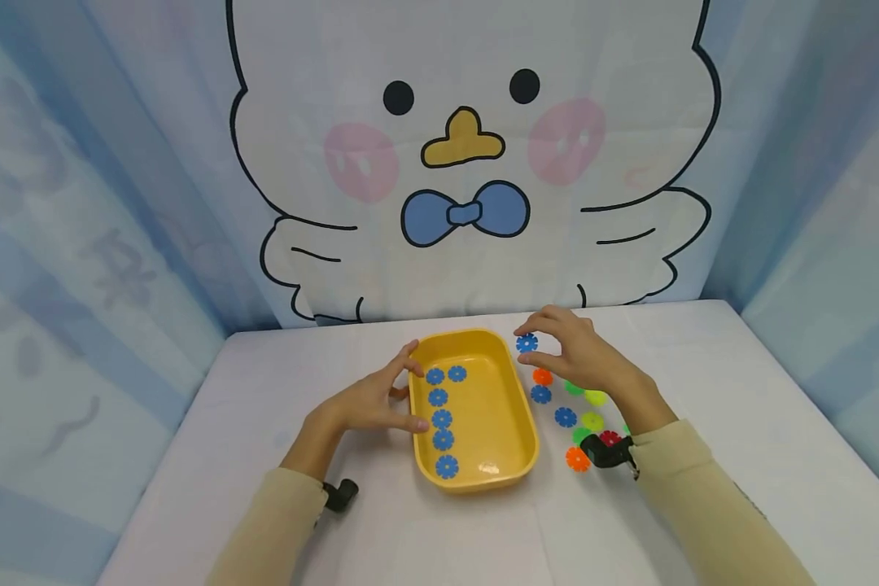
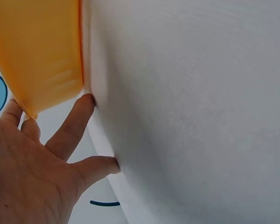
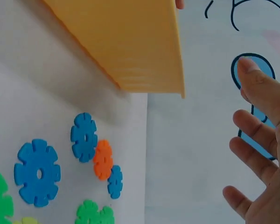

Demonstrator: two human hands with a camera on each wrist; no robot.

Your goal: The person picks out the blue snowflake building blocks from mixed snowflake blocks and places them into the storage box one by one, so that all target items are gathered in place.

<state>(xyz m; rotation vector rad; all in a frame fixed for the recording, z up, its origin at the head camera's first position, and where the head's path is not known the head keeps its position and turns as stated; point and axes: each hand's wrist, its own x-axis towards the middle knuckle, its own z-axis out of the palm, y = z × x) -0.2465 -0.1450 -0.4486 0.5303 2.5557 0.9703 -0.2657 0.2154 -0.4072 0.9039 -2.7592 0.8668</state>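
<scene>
While the left hand [image 1: 377, 399] steadies the yellow tray [image 1: 509, 391], the right hand [image 1: 582, 354] pinches a blue disc [image 1: 526, 343].

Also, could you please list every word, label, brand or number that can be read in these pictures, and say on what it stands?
None can be read: no words or numbers on the yellow tray, the flower discs or the table.
The duck backdrop bears only a drawing.
Faint marks on the left curtain are too blurred to read.
</scene>
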